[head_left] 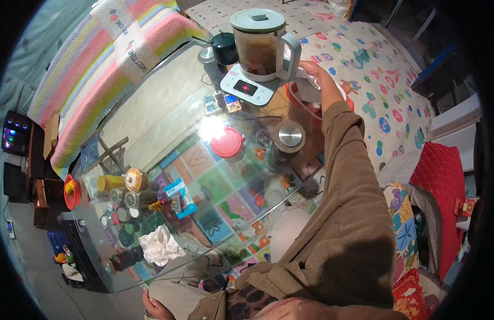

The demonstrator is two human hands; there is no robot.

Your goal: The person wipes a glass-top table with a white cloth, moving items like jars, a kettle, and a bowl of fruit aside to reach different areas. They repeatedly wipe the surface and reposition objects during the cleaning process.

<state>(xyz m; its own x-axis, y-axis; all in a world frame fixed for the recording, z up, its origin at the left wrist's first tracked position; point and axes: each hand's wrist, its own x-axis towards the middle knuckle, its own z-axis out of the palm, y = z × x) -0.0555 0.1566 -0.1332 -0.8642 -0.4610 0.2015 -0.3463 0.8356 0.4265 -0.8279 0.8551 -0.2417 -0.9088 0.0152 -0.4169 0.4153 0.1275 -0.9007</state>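
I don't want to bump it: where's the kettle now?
In the head view, the kettle stands on its pale blue base at the top, just right of centre, between the dark pot and the right hand.

The single fisheye view sits on the wearer's head, left of centre, looking steeply down and forward over the near edge of the glass table [220,202]. It is close: chest and brown sleeve [353,208] loom below and right, the right hand [316,74] smaller beyond. The table's near edge slants across; past its far edge, bent lines reach a striped cover [113,69] and patterned floor [380,74].
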